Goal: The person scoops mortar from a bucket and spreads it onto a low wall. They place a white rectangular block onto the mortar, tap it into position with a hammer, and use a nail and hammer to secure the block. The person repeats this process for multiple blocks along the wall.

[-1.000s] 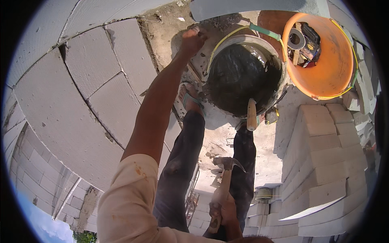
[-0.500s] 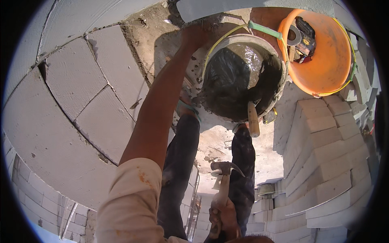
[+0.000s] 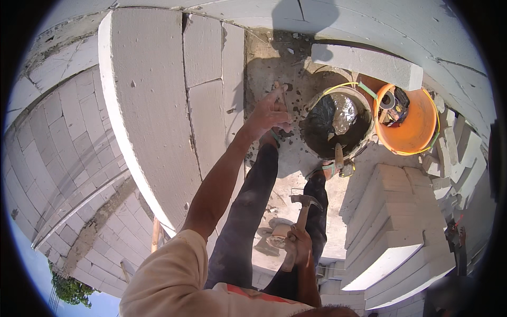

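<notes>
My right hand [image 3: 299,247] is wrapped around the wooden handle of a claw hammer [image 3: 304,211], its metal head pointing away from me over my right leg. Out to the left, my left hand [image 3: 268,115] is above the floor beside the block wall, fingers bent together around something slim that I cannot make out. To its right stands a bucket [image 3: 309,150] of wet grey mortar. A trowel's wooden handle [image 3: 338,152] sticks out over the bucket's near rim.
An orange bucket [image 3: 422,124] holds a power tool [image 3: 398,103]. Pale blocks [image 3: 388,211] are stacked at right. The low block wall [image 3: 153,95] runs along my left; a loose block [image 3: 364,63] lies behind the buckets. A round object [image 3: 280,235] is on the floor between my legs.
My left hand, earlier low beside the mortar bucket and partly in shadow, now shows lifted with its fingers curled. The view has shifted, bringing more wall into sight. The hammer stays in my right hand.
</notes>
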Demonstrator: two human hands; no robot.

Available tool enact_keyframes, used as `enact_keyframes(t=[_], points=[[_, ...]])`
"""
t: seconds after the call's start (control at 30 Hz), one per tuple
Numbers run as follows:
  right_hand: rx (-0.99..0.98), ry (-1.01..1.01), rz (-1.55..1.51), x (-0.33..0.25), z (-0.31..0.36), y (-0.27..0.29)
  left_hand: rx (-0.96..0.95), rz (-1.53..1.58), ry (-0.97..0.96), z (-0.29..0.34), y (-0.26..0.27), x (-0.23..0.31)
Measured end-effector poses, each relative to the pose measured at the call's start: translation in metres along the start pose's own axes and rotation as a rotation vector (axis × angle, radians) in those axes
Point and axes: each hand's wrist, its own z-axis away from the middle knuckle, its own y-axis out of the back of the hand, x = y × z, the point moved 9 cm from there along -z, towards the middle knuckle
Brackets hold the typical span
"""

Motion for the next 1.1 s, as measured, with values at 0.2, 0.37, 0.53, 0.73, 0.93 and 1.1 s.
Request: enact_keyframes(t=[0.2, 0.37, 0.53, 0.73, 0.93, 1.1], points=[[0.157, 0.127, 0.389, -0.017, 0.037, -0.008, 0.158, 0.026, -0.381, 0.107, 0.006, 0.115], [0.111, 0.336, 0.576, -0.058, 0.098, -0.061, 0.457, -0.139, -0.685, 0.209, 0.047, 0.25], [0.125, 0.63, 1.026, -0.096, 0.147, -0.137, 0.74, -0.089, -0.741, 0.253, 0.112, 0.33], [0.07, 0.818, 1.2, -0.104, 0.218, -0.256, 0.869, 0.004, -0.948, 0.226, 0.165, 0.373], [-0.248, 1.608, 1.538, -0.109, 0.275, -0.383, 1.015, -0.004, -1.074, 0.201, 0.178, 0.382], [-0.421, 1.637, 1.598, -0.1, 0.294, -0.453, 1.168, -0.325, -1.285, 0.209, 0.178, 0.378]])
